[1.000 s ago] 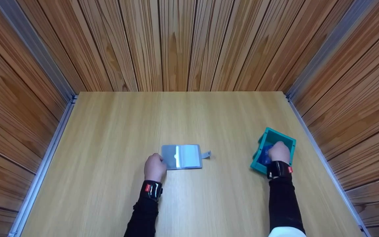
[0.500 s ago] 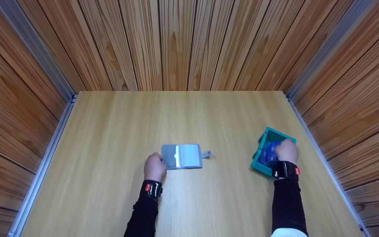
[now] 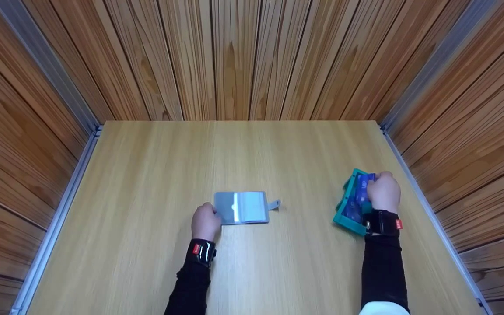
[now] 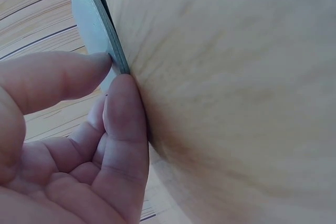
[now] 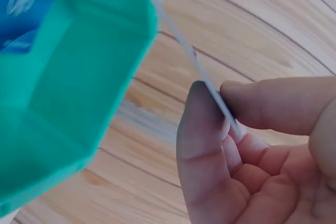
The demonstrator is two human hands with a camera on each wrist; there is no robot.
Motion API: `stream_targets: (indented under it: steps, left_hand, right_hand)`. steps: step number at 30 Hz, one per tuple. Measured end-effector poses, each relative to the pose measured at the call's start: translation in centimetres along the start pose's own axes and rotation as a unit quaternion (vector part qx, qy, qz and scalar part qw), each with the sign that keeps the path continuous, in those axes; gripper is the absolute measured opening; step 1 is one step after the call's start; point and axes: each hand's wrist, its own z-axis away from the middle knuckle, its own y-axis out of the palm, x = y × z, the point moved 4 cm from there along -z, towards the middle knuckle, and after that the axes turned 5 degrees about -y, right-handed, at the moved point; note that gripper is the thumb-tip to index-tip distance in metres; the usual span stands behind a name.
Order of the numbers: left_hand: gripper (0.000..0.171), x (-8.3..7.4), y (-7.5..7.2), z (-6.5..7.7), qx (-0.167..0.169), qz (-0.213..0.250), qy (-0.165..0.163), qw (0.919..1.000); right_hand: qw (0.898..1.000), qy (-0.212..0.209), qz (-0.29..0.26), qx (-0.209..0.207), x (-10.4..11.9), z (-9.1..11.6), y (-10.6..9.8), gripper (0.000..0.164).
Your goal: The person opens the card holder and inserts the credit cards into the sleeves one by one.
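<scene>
An open light-blue card wallet (image 3: 252, 207) lies on the table, its snap strap pointing right. My left hand (image 3: 206, 222) pinches the wallet's left edge between thumb and forefinger; the left wrist view shows the grey-green cover edge (image 4: 107, 30) at the fingertips. Over at the right, my right hand (image 3: 384, 191) holds a blue card (image 3: 364, 188) above a teal plastic bin (image 3: 349, 225). Seen edge-on in the right wrist view, the card (image 5: 181, 40) is a thin pale strip between thumb and forefinger. More blue cards (image 3: 351, 211) lie inside the bin.
The pale wooden tabletop (image 3: 147, 175) carries the wallet and bin. Wood-plank walls (image 3: 234, 61) close it in at the back and both sides, with a grey metal rail (image 3: 431, 229) along the right edge near the bin.
My right hand has come up from inside the bin and moved slightly right, bringing the blue card up in its fingers. The left hand and the wallet have stayed put.
</scene>
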Motion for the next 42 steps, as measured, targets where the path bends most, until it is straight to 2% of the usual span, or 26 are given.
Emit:
stream_targets:
  steps: [5,11,16,22,24,29,34,42]
  left_hand:
    - [0.01,0.0,0.1,-0.1,0.005,0.004,-0.006,1.0]
    - [0.007,0.0,0.1,-0.1,0.0,0.008,0.001,1.0]
    - [0.006,0.0,0.1,-0.1,-0.002,0.01,0.001,0.9999]
    - [0.006,0.1,0.2,-0.2,0.003,0.01,-0.013,0.9999]
    - [0.005,0.1,0.2,-0.2,0.002,0.006,-0.011,0.9999]
    - [0.015,0.0,0.2,-0.2,-0.006,-0.004,0.002,1.0]
    - [0.005,0.0,0.2,-0.2,-0.001,0.0,-0.003,1.0]
    - [0.009,-0.1,0.3,-0.2,0.006,0.007,-0.018,0.9998]
  right_hand:
    - [1.0,-0.004,-0.017,-0.002,1.4,0.0,-0.1,0.04]
    - [0.999,-0.021,-0.032,-0.011,3.0,0.3,0.4,0.038]
    - [0.999,-0.024,-0.043,0.005,4.3,0.5,1.6,0.037]
    - [0.998,-0.025,-0.057,0.023,5.7,0.7,3.3,0.035]
    - [0.998,-0.038,-0.055,0.016,6.1,0.8,3.8,0.034]
    - [0.995,-0.084,-0.048,-0.009,6.9,1.1,4.9,0.029]
    - [0.994,-0.089,-0.066,0.003,7.4,1.2,5.9,0.027]
    - [0.991,-0.098,-0.087,0.015,8.5,1.8,7.5,0.023]
